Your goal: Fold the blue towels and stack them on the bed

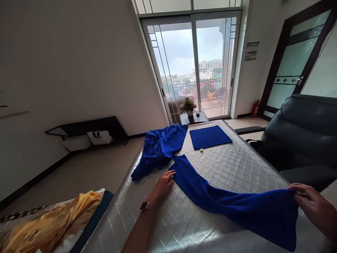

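A long blue cloth (226,196) stretches across the quilted mattress (234,168), sagging in folds along its middle. My left hand (165,182) pinches its far left end, close to the mattress surface. At the right, my right hand (313,203) grips the other end by its upper corner, and the edge hangs down from there. Beyond my left hand lies a crumpled blue cloth (163,146). To its right rests a flat, neatly folded blue cloth (210,137) with a small white tag at its near edge.
A dark armchair (305,140) stands close along the mattress's right side. A small table with a potted plant (189,105) is at the far end, before the sliding glass door (195,70). Yellow bedding (60,221) lies at lower left. A white bag (100,137) sits by the wall.
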{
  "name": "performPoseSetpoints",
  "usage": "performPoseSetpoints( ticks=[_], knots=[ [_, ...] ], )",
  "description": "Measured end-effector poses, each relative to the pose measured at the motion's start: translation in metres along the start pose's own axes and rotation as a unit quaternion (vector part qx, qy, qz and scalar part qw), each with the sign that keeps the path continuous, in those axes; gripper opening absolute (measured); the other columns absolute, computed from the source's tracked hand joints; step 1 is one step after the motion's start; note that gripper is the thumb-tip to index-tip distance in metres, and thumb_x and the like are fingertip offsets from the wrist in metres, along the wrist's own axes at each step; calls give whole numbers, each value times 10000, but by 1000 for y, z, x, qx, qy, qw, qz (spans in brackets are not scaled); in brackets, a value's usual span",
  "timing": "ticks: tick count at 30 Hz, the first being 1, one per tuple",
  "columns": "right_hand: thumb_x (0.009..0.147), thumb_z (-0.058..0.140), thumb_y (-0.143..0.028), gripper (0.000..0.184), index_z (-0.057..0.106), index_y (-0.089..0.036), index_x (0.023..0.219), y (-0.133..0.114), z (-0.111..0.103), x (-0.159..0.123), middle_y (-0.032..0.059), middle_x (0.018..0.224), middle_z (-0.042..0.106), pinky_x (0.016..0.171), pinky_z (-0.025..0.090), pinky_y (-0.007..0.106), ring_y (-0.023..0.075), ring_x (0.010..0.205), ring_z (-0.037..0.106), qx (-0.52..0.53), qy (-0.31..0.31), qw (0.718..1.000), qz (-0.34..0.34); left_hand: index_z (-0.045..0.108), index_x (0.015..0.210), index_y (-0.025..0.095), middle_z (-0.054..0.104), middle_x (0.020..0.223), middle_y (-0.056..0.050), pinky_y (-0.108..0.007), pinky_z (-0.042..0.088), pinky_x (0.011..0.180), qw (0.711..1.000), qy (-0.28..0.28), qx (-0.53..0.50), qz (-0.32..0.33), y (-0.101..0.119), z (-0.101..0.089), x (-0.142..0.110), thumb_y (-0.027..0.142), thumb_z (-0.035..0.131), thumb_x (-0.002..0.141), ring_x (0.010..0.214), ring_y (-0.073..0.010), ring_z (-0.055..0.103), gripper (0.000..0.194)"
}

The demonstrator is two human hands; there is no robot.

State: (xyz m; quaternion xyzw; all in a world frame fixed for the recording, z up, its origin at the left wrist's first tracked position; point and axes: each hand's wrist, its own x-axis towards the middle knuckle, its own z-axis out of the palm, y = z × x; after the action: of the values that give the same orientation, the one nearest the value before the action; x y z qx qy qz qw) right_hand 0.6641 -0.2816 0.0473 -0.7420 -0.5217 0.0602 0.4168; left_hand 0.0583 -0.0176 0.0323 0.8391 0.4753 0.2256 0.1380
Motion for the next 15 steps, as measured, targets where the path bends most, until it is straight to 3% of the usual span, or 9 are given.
performPoseSetpoints(
  ticks=[3, 7, 10, 15],
  knots=[
    [827, 559, -525, 312, 701, -357, 1049, 2, 22, 7, 62, 1174, 754, 732, 640, 452, 357, 1019, 738, 18, -13, 1000, 19, 718, 1163, 236, 707, 1273, -67, -420, 508, 1101, 1000, 25, 2, 7, -2, 2, -1, 259, 507, 956, 1217, -212, 649, 297],
    [816, 558, -449, 350, 747, -323, 1083, 3, 44, 6, 34, 1301, 708, 1072, 514, 520, 335, 1214, 656, -42, -105, 987, -111, 720, 1047, 244, 731, 1107, -53, -440, 554, 1021, 997, 72, 16, 15, 0, 5, -2, 323, 495, 987, 1104, -231, 680, 246],
    [848, 558, -453, 308, 786, -339, 1022, 7, 46, -4, 14, 1354, 683, 1090, 506, 482, 315, 1230, 650, -66, -178, 974, -127, 704, 1019, 245, 726, 1038, -52, -449, 568, 979, 994, 99, 28, 22, 6, 1, -6, 329, 459, 1008, 1039, -238, 685, 259],
    [826, 636, -551, 331, 793, -357, 1044, 14, 41, -21, 14, 1350, 687, 1084, 520, 470, 340, 1270, 624, -77, -167, 976, -120, 677, 1080, 236, 716, 1034, -71, -411, 589, 886, 976, 190, 95, 54, 23, -32, -22, 331, 416, 1040, 969, -230, 691, 281]
  ],
)
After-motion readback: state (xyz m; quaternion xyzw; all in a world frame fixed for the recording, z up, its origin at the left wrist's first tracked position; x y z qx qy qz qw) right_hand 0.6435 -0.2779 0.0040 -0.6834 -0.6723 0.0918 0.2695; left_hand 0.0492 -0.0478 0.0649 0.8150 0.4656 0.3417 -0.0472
